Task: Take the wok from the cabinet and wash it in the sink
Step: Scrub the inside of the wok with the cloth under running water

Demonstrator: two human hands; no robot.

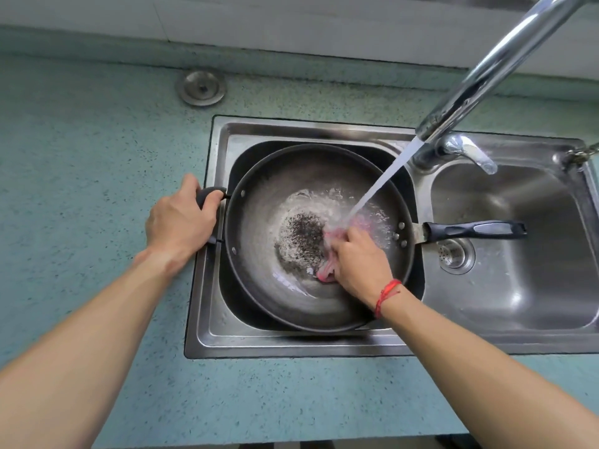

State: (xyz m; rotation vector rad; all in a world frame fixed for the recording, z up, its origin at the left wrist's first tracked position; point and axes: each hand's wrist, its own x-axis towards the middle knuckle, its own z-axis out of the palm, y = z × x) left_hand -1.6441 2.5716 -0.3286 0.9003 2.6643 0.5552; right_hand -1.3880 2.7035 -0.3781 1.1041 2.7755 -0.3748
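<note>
A dark wok (259,254) rests in the left basin of the steel sink (291,343), its long black handle (473,230) lying over the right basin. My left hand (178,222) grips the short black loop handle on the wok's left rim. Inside the wok, my right hand (359,262) presses a pink cloth (325,272) against the bottom right. Water streams from the chrome faucet (492,69) onto that cloth and hand. Black specks and shallow water lie at the wok's centre.
The right basin (534,286) holds only its drain strainer (455,254). A round metal cap (201,88) sits in the teal speckled counter (81,157) behind the sink's left corner. The faucet spout crosses overhead from the upper right.
</note>
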